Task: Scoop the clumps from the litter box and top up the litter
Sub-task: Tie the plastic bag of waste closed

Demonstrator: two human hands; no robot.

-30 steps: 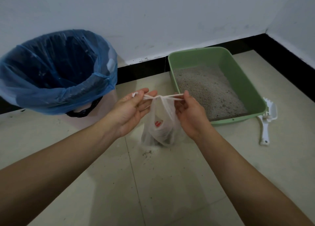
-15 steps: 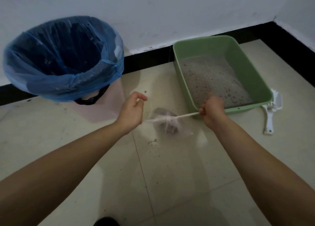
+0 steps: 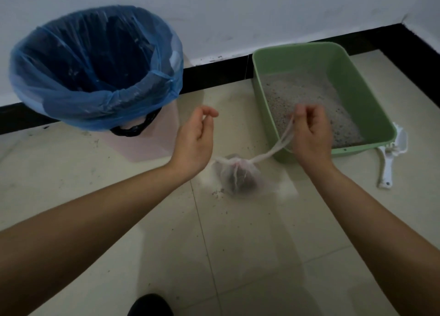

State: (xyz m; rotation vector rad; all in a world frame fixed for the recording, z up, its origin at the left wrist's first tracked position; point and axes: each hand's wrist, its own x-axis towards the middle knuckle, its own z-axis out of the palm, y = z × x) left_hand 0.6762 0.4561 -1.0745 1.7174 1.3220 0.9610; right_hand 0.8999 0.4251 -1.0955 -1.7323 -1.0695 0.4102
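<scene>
A small white plastic bag (image 3: 238, 175) with dark clumps inside sits knotted on the floor tiles between my hands. My right hand (image 3: 309, 134) pinches the bag's long right tie strand, holding it up over the near corner of the green litter box (image 3: 357, 87). My left hand (image 3: 195, 137) is curled, thumb and forefinger together, and seems to pinch the short left strand, most of which is hidden behind the hand. Grey litter (image 3: 304, 94) covers the box floor. A white scoop (image 3: 387, 168) lies on the floor at the box's right corner.
A pink bin lined with a blue bag (image 3: 95, 65) stands open at the left by the wall. Loose litter crumbs (image 3: 216, 193) dot the tile beside the small bag. A dark shoe tip (image 3: 150, 306) shows at the bottom edge. A black skirting runs along the wall.
My hands pulled the tie strands apart and drew the knot tight; the bag dropped lower onto the floor. Now both hands are raised and loosened, with the right strand slack.
</scene>
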